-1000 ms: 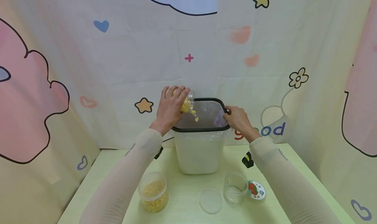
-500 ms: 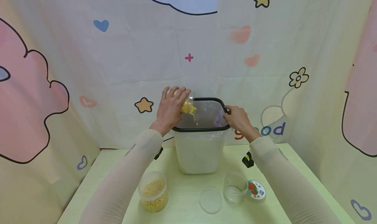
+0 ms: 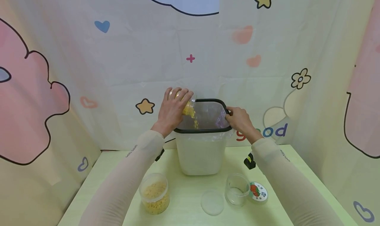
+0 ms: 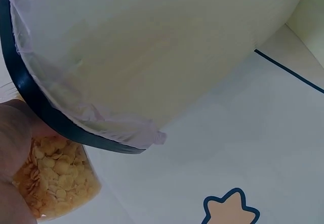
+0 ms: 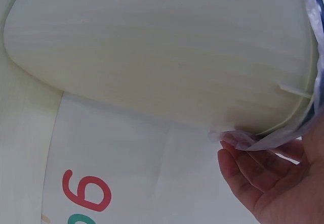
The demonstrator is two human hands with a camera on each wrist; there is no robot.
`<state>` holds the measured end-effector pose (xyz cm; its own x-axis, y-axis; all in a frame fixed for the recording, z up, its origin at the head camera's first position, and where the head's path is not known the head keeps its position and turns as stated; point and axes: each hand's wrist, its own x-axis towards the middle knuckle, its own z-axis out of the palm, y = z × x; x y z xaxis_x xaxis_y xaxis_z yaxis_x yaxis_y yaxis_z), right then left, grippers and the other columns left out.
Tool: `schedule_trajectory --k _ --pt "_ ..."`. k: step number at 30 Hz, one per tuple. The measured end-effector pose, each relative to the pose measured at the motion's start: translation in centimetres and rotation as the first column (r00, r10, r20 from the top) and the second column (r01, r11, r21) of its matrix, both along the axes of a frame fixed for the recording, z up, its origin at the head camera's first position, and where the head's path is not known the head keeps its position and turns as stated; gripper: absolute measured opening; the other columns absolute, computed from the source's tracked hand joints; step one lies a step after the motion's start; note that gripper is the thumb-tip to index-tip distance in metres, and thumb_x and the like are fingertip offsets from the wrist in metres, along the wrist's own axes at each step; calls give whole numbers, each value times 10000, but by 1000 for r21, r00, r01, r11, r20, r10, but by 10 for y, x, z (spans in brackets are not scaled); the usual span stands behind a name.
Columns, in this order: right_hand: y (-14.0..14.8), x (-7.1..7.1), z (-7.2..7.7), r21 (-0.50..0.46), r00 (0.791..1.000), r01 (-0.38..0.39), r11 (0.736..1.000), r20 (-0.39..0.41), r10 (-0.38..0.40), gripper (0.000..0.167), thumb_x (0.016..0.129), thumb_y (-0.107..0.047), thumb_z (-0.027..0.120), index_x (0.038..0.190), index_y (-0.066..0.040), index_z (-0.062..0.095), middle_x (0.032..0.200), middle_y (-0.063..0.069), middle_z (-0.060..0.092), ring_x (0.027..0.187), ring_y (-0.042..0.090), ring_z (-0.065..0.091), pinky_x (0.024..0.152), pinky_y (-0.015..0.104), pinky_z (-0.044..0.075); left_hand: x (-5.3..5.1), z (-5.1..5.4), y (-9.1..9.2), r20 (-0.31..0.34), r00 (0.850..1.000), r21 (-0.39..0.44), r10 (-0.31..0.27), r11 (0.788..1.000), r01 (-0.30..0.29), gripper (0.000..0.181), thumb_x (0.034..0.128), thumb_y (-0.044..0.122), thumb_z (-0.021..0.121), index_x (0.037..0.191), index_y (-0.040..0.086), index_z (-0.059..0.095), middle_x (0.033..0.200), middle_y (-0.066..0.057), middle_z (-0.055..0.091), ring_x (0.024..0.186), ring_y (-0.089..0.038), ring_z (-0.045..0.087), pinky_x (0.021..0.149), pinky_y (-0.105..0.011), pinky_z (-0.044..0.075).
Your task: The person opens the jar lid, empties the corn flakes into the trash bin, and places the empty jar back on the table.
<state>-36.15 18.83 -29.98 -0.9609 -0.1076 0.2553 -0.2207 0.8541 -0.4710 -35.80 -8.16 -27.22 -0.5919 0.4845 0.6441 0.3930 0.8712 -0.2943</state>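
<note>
Pouring, part done: left hand (image 3: pixel 170 112), closed round the tilted jar (image 3: pixel 193 100), spills flakes (image 3: pixel 196 123) into the bin (image 3: pixel 202 156) toward the table's (image 3: pixel 184 199) back edge; right hand (image 3: pixel 239 120) grips the rim (image 3: pixel 205 131); more flakes remain.

- A clear round plastic jar (image 3: pixel 237 194) stands upright on the pale green tabletop (image 3: pixel 187 199).
- A round white lid (image 3: pixel 259 192) with a red print lies just right of the jar.
- A translucent round plastic disc (image 3: pixel 212 203) lies flat just left of the jar.
- A clear plastic tub (image 3: pixel 156 209) of yellow pieces (image 3: pixel 155 189) stands farther left of the jar.
- A pale cartoon-printed backdrop (image 3: pixel 133 64) hangs behind the jar.
</note>
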Motion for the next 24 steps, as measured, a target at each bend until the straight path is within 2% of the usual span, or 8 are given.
schedule_trajectory --k 5,10,19,24 --pt "0 1 0 0 1000 -2 1000 2 2 515 963 -156 451 1463 -36 442 1252 220 655 905 286 605 726 338 459 1 1 1 2 1000 -10 9 1000 -9 755 777 103 769 1428 213 402 1444 -29 477 1371 -270 394 1217 -490 210" --pt "0 0 0 -7 1000 -3 1000 0 3 518 960 -156 453 1464 -39 442 1253 218 656 907 284 610 719 330 457 2 2 2 11 1000 -27 28 999 -28 772 780 126 774 1439 221 385 1462 -24 462 1384 -268 380 1222 -487 198" --pt "0 1 1 -12 1000 0 1000 1 0 515 961 -145 453 1464 -32 439 1247 225 656 882 268 605 686 300 450 1 2 3 -1 1000 -37 23 999 -23 730 807 96 740 1434 222 387 1450 -24 466 1379 -268 383 1221 -488 200" --pt "-1 1 1 -14 1000 3 1000 3 -3 516 957 -147 462 1462 -41 446 1252 217 656 910 279 606 718 320 462 0 2 3 -5 1000 -47 13 999 -13 745 801 95 750 1441 221 389 1455 -28 465 1384 -272 379 1223 -493 192"
